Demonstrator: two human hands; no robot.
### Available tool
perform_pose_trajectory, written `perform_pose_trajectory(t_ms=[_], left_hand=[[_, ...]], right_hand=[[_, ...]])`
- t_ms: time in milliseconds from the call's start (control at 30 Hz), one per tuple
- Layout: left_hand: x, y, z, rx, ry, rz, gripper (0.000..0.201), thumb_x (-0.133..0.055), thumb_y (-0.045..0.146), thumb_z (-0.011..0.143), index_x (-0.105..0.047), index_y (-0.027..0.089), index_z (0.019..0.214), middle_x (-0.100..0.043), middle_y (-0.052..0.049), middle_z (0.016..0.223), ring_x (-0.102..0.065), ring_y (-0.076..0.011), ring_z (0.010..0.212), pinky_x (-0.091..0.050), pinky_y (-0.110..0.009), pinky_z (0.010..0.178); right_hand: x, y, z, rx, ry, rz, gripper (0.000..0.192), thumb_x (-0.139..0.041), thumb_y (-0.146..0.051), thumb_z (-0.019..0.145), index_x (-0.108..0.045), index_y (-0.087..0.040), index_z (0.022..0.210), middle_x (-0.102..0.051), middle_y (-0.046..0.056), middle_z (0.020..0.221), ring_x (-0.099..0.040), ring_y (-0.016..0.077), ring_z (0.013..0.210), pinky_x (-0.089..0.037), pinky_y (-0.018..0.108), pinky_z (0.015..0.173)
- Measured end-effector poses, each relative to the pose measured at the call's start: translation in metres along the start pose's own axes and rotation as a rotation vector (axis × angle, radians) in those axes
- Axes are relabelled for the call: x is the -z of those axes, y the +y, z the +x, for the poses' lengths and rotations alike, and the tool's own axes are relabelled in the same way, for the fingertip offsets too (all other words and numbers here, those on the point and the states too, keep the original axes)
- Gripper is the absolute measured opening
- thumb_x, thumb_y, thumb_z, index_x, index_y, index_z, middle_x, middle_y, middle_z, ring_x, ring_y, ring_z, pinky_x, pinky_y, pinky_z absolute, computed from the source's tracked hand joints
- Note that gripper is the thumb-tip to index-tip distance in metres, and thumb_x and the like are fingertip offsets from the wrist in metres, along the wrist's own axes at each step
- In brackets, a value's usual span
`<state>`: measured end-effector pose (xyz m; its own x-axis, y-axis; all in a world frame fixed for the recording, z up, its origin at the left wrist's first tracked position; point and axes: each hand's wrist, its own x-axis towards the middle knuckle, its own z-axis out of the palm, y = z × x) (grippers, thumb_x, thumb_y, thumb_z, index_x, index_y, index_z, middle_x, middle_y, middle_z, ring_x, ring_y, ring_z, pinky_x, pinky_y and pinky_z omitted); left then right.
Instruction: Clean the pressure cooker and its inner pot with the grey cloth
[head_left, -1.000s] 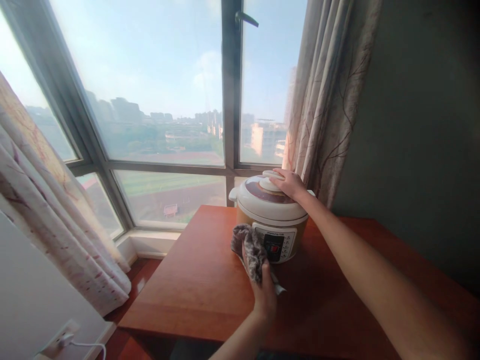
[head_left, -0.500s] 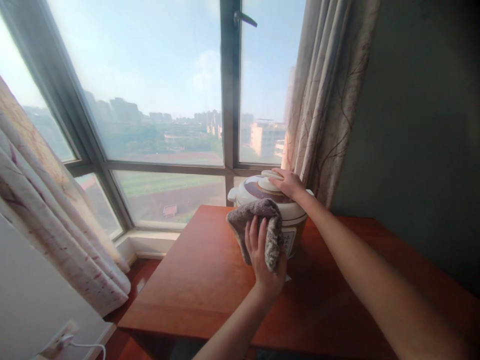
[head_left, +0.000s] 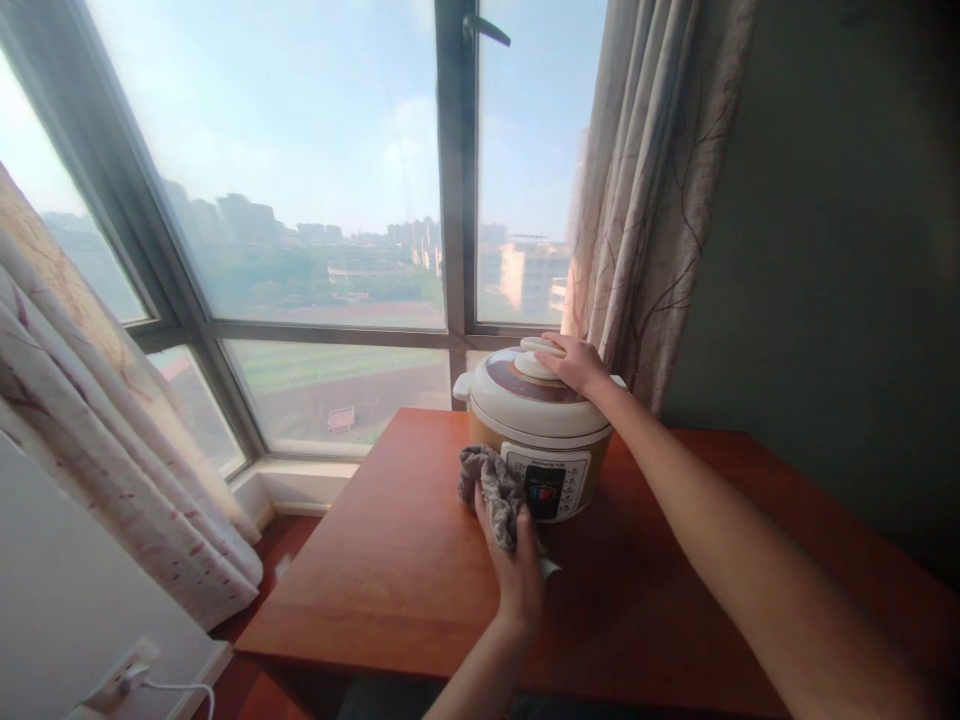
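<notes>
An electric cooker (head_left: 480, 435) with a white and brown lid and a tan body stands upright on the reddish wooden table (head_left: 360, 560). Its front panel (head_left: 547, 485) with a small dark display faces me. My left hand (head_left: 514, 555) is closed on a crumpled grey-brown fluffy cloth (head_left: 491, 490), held against the lower left of the cooker's front, beside the panel. My right hand (head_left: 577, 362) is on top, with its fingers wrapped over the white lid handle (head_left: 541, 347). A small pale scrap (head_left: 551, 568) shows on the table by my left wrist.
Behind the table are tall windows (head_left: 315, 260) with grey frames. A patterned curtain (head_left: 652, 200) hangs behind the cooker and another curtain (head_left: 112, 450) at the left. Low on the left wall, a plug with a white cord sits in a socket (head_left: 127, 680).
My left hand has moved the cloth down from the cooker's upper front to its lower left side, uncovering the panel. The right hand stays on the lid handle.
</notes>
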<state>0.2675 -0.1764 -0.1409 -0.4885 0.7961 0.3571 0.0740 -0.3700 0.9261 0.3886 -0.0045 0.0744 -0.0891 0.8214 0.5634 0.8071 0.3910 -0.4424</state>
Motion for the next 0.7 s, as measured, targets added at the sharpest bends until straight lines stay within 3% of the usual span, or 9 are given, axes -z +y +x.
perform_pose_trajectory(t_ms=[133, 200, 267, 400, 467, 600, 700], left_hand=[[-0.005, 0.019, 0.022, -0.192, 0.000, 0.012, 0.069, -0.053, 0.037, 0.095, -0.026, 0.027, 0.158, -0.020, -0.010, 0.168, -0.015, -0.0276, 0.155, -0.017, -0.045, 0.126], [-0.006, 0.020, 0.042, -0.319, -0.008, 0.038, 0.067, -0.057, 0.038, 0.092, -0.037, 0.025, 0.154, -0.020, -0.009, 0.168, -0.015, -0.0295, 0.155, -0.016, -0.045, 0.126], [-0.008, 0.016, 0.066, -0.335, 0.022, 0.007, 0.065, -0.061, 0.040, 0.089, -0.045, 0.022, 0.149, -0.026, -0.009, 0.166, -0.019, -0.0306, 0.154, -0.016, -0.045, 0.126], [-0.010, 0.001, 0.111, 0.096, 0.101, -0.242, 0.053, -0.053, 0.045, 0.093, -0.056, 0.020, 0.139, -0.053, -0.009, 0.150, -0.042, -0.0277, 0.144, -0.029, -0.042, 0.122], [-0.006, -0.008, 0.127, 0.257, 0.072, -0.355, 0.050, -0.054, 0.045, 0.091, -0.060, 0.020, 0.133, -0.061, -0.008, 0.142, -0.050, -0.0277, 0.138, -0.037, -0.042, 0.118], [0.006, -0.021, 0.153, 0.448, -0.113, -0.502, 0.038, -0.057, 0.043, 0.086, -0.071, 0.018, 0.111, -0.074, -0.009, 0.120, -0.059, -0.0304, 0.128, -0.045, -0.045, 0.112], [0.012, -0.019, 0.175, 0.507, -0.218, -0.522, 0.031, -0.061, 0.041, 0.079, -0.073, 0.018, 0.097, -0.078, -0.009, 0.101, -0.065, -0.0324, 0.120, -0.051, -0.045, 0.106]], right_hand=[[0.001, 0.000, 0.000, -0.001, -0.006, 0.001, 0.046, -0.064, -0.039, 0.089, -0.067, -0.018, 0.130, -0.068, 0.009, 0.132, -0.062, 0.0265, 0.124, -0.045, 0.037, 0.108], [0.001, 0.000, -0.001, -0.002, -0.009, 0.001, 0.046, -0.064, -0.039, 0.089, -0.067, -0.018, 0.130, -0.068, 0.010, 0.131, -0.062, 0.0265, 0.123, -0.045, 0.036, 0.107], [0.002, -0.001, -0.001, -0.006, -0.011, 0.001, 0.047, -0.064, -0.039, 0.089, -0.066, -0.017, 0.130, -0.068, 0.010, 0.131, -0.062, 0.0267, 0.123, -0.044, 0.036, 0.107], [0.004, -0.001, -0.001, -0.010, -0.008, 0.006, 0.047, -0.064, -0.039, 0.088, -0.066, -0.018, 0.131, -0.068, 0.009, 0.132, -0.061, 0.0266, 0.124, -0.043, 0.037, 0.109], [0.004, -0.002, -0.001, -0.017, -0.008, 0.006, 0.047, -0.065, -0.039, 0.088, -0.066, -0.019, 0.131, -0.068, 0.009, 0.132, -0.061, 0.0268, 0.124, -0.044, 0.037, 0.108], [0.004, -0.001, -0.001, -0.007, -0.009, 0.000, 0.047, -0.064, -0.040, 0.088, -0.067, -0.019, 0.130, -0.068, 0.009, 0.132, -0.061, 0.0274, 0.123, -0.044, 0.038, 0.108], [0.003, 0.000, 0.000, 0.010, -0.011, -0.009, 0.047, -0.063, -0.040, 0.089, -0.066, -0.020, 0.131, -0.068, 0.009, 0.132, -0.061, 0.0277, 0.124, -0.044, 0.039, 0.109]])
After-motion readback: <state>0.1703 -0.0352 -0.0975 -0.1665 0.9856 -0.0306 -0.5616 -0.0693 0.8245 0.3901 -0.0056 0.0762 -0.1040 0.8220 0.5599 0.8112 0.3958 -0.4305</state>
